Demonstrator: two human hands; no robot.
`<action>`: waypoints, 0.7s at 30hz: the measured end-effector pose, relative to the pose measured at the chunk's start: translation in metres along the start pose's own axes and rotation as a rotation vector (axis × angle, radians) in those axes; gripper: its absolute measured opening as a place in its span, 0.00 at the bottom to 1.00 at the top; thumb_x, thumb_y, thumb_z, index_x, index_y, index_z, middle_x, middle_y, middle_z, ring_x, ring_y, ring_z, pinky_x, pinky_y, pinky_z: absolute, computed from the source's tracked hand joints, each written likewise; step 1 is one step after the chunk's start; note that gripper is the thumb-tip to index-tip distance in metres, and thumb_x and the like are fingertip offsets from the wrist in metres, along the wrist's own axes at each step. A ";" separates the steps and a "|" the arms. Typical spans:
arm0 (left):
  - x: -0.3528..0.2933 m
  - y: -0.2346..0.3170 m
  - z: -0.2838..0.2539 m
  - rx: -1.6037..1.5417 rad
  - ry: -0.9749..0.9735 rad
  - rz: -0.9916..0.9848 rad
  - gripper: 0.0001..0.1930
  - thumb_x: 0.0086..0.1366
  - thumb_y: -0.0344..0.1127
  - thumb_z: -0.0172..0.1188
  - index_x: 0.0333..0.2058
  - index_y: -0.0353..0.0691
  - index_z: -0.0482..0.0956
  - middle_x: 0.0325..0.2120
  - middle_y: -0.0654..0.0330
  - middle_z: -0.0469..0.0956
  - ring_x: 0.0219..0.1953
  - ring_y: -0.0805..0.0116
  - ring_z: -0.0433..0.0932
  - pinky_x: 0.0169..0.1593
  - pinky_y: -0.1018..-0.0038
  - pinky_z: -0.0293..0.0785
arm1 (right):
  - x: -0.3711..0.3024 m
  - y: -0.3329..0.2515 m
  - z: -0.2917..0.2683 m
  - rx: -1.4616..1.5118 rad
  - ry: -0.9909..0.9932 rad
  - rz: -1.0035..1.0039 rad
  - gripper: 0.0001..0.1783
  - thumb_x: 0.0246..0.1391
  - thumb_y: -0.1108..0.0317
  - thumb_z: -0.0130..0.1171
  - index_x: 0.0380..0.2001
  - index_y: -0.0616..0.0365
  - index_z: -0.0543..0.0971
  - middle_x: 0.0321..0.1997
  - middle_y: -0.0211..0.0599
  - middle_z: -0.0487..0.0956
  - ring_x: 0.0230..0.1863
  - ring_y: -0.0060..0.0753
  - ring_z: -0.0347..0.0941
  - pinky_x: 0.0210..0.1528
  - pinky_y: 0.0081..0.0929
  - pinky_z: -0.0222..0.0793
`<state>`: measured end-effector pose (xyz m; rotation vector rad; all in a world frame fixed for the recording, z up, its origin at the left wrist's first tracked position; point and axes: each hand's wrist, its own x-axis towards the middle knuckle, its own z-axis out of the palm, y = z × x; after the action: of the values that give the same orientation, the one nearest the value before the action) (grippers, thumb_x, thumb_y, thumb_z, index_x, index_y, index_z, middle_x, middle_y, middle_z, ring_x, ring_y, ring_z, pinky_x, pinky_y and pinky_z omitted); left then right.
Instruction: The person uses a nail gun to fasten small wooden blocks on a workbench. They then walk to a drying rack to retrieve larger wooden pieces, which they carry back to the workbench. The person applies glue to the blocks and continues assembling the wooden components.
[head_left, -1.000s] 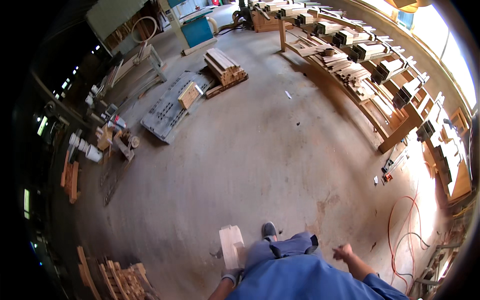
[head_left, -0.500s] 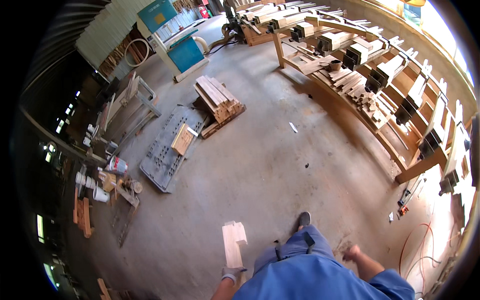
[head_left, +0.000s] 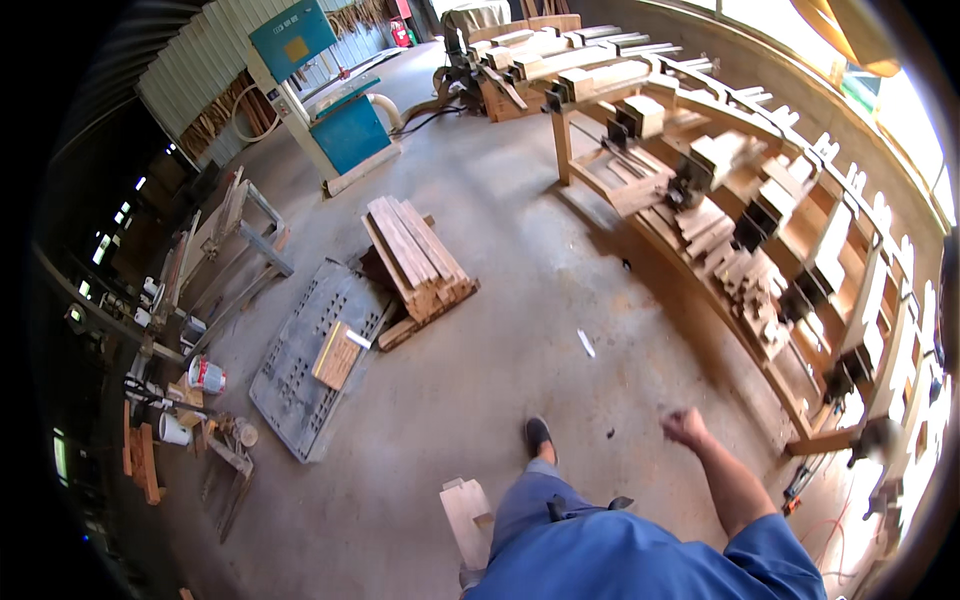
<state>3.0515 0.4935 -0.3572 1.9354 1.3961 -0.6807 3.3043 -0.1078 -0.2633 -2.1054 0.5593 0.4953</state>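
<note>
The notched timber piece looked like bare wood, pale, smooth and matt, beside the matt blue cloth of the shirt. The concrete-looking floor was dull and stained. The grey pallet seemed plastic, matt and perforated; near its right edge, the small board was grained wood. The stacked planks were unvarnished wood; the machine cabinet appeared to be smooth teal-painted metal.

Ahead of me, a grey pallet lies beside stacked boards, a blue machine standing beyond.
</note>
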 end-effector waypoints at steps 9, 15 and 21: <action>0.102 0.248 -0.039 0.002 0.003 0.113 0.53 0.36 0.52 0.88 0.60 0.33 0.75 0.54 0.43 0.83 0.54 0.49 0.85 0.59 0.60 0.82 | -0.009 -0.048 0.030 0.125 -0.284 0.650 0.22 0.61 0.60 0.71 0.43 0.73 0.82 0.37 0.55 0.88 0.34 0.46 0.88 0.34 0.41 0.87; 0.104 0.475 -0.081 0.039 0.051 0.343 0.53 0.33 0.50 0.90 0.57 0.29 0.76 0.51 0.43 0.85 0.50 0.50 0.86 0.54 0.63 0.84 | 0.107 -0.129 0.006 0.009 -0.332 0.709 0.20 0.63 0.58 0.70 0.46 0.67 0.84 0.37 0.45 0.89 0.29 0.39 0.87 0.33 0.39 0.84; 0.147 0.583 -0.061 0.147 0.144 0.280 0.55 0.31 0.53 0.90 0.58 0.32 0.76 0.51 0.43 0.84 0.52 0.49 0.85 0.57 0.61 0.83 | 0.326 -0.171 -0.019 0.074 -0.318 0.504 0.21 0.61 0.58 0.72 0.43 0.70 0.84 0.36 0.48 0.89 0.29 0.38 0.87 0.29 0.34 0.84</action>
<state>3.6539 0.5001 -0.3068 2.2796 1.1505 -0.5313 3.6691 -0.1028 -0.3163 -1.7581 0.9056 1.0542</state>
